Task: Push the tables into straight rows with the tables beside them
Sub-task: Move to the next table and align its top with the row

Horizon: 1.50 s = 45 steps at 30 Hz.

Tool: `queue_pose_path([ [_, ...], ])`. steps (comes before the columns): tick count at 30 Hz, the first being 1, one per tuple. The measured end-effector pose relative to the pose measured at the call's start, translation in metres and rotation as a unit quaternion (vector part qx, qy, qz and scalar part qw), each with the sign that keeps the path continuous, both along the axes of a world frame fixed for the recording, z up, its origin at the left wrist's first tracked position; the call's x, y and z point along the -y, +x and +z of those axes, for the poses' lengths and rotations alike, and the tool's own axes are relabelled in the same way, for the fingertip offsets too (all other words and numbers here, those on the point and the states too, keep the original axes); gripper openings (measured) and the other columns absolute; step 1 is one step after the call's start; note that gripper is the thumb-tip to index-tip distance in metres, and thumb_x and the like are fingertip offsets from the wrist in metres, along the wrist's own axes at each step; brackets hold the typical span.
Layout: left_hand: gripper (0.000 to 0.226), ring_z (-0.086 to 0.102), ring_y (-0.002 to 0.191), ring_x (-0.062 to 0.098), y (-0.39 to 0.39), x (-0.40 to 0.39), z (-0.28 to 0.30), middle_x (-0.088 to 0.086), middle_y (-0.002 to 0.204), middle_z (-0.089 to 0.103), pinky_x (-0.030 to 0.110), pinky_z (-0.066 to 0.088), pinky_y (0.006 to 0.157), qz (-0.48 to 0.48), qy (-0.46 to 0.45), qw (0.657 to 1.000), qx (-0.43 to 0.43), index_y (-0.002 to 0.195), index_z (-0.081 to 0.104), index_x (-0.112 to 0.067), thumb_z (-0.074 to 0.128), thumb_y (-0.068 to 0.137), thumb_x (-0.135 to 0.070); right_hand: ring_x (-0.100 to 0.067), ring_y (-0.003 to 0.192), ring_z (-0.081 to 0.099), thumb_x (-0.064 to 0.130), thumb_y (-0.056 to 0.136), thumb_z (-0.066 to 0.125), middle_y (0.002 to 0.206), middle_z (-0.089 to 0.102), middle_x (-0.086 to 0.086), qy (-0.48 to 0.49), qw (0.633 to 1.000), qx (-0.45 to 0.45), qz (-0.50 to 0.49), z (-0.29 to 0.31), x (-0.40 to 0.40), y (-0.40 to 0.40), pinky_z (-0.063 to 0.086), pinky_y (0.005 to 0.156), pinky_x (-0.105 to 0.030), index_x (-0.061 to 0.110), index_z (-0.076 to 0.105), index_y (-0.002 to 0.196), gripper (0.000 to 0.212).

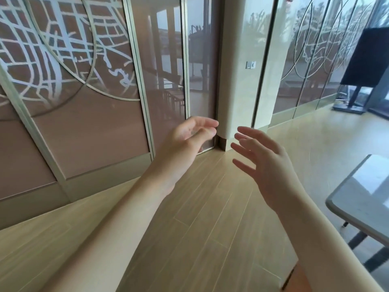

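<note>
- While our arms reached forward at the middle of the frame, neither hand touched anything: the left hand (190,134) hung in the air with its fingers loosely curved and holding nothing, and the right hand (266,163) was spread, fingers apart and straight.
- Both hands were over the wooden floor (200,207), in front of the glass wall panels (84,102) at the upper left and the pale pillar (242,81) at top centre.
- We could see only one table, a grey tabletop (362,199) at the lower right edge of the frame, with dark legs under it; most of it was cut off by the frame.
- Our right hand was near that tabletop's left edge but apart from it; the left hand was well apart from it.
- No neighbouring tables showed, so we could not tell how far this one was out of line.
- We judged the step to be between pushes: hands free and not yet on a table.
- The next move, as we read it, called for turning toward the lower right, setting both hands on the tabletop's edge, and sighting the row beside it before pushing.
- A dark screen on a stand (364,60) stood at the upper right, well away.
</note>
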<state>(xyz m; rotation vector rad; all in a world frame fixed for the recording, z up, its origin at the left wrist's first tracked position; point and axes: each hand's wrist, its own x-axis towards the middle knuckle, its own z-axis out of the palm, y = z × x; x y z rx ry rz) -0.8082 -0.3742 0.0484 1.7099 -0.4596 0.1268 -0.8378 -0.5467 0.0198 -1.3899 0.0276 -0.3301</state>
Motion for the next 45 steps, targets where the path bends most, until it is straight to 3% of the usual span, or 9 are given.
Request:
queue_pose_path([
  [3,0.014,0.067,0.108,0.000,0.020,-0.010,-0.007,-0.024,0.100,0.073,0.042,0.051,0.105,-0.025,-0.008,1.000,-0.001,0.100,0.073,-0.033,0.061,0.094,-0.030,-0.014,0.115,0.068,0.025,0.080,0.069,0.122,0.072,0.004,-0.012,1.000,0.000,-0.012,0.004,-0.007,0.017,0.054,0.101,-0.042,0.028,0.073,0.115,0.036],
  [8,0.027,0.067,0.111,0.007,0.056,-0.015,-0.013,-0.023,0.103,0.073,0.046,0.051,0.105,-0.055,-0.004,0.998,-0.015,0.102,0.074,-0.032,0.059,0.082,-0.041,-0.013,0.116,0.068,0.020,0.093,0.066,0.116,0.074,0.007,-0.034,0.999,-0.003,-0.033,0.002,-0.013,0.048,0.053,0.103,-0.045,0.031,0.073,0.115,0.025],
  [11,0.026,0.066,0.112,0.020,0.080,-0.009,-0.014,-0.016,0.106,0.073,0.049,0.050,0.106,-0.079,0.008,0.997,-0.018,0.101,0.074,-0.035,0.059,0.082,-0.043,-0.012,0.118,0.067,0.028,0.085,0.067,0.119,0.073,0.008,-0.042,0.998,-0.010,-0.048,0.001,-0.009,0.066,0.054,0.101,-0.042,0.032,0.072,0.118,0.033],
  [13,0.025,0.065,0.112,0.020,0.096,-0.002,-0.012,-0.014,0.108,0.072,0.050,0.050,0.106,-0.097,0.018,0.995,-0.016,0.101,0.074,-0.039,0.059,0.082,-0.045,-0.011,0.117,0.067,0.031,0.082,0.066,0.120,0.073,0.008,-0.038,0.997,-0.010,-0.064,0.000,-0.003,0.079,0.054,0.100,-0.041,0.033,0.073,0.118,0.037],
  [18,0.027,0.065,0.113,0.013,0.141,0.023,-0.013,-0.018,0.104,0.073,0.047,0.048,0.108,-0.134,0.025,0.991,-0.009,0.103,0.074,-0.039,0.059,0.081,-0.044,-0.011,0.116,0.068,0.020,0.098,0.060,0.120,0.073,0.004,-0.031,0.995,0.000,-0.093,-0.003,0.023,0.117,0.053,0.103,-0.044,0.030,0.073,0.119,0.027],
  [21,0.026,0.065,0.110,0.003,0.175,0.044,-0.012,-0.025,0.101,0.071,0.045,0.047,0.109,-0.162,0.030,0.986,-0.011,0.102,0.074,-0.040,0.060,0.081,-0.043,-0.012,0.117,0.067,0.020,0.098,0.060,0.121,0.072,0.002,-0.037,0.992,-0.005,-0.117,-0.003,0.046,0.140,0.052,0.104,-0.047,0.030,0.074,0.116,0.025],
  [32,0.034,0.061,0.113,-0.007,0.295,0.177,0.015,-0.025,0.116,0.068,0.042,0.045,0.111,-0.303,0.085,0.949,0.032,0.112,0.070,-0.042,0.058,0.082,-0.046,-0.016,0.120,0.065,0.020,0.100,0.059,0.122,0.071,0.001,-0.033,0.971,0.025,-0.234,0.018,0.156,0.221,0.052,0.105,-0.045,0.026,0.070,0.118,0.022],
  [45,0.046,0.058,0.127,0.010,0.381,0.280,-0.004,-0.016,0.132,0.063,0.045,0.046,0.111,-0.394,0.066,0.916,0.023,0.122,0.066,-0.038,0.053,0.079,-0.049,-0.011,0.113,0.069,0.013,0.099,0.057,0.115,0.075,0.001,-0.039,0.935,-0.018,-0.351,0.007,0.219,0.281,0.053,0.103,-0.044,0.025,0.074,0.116,0.027],
])
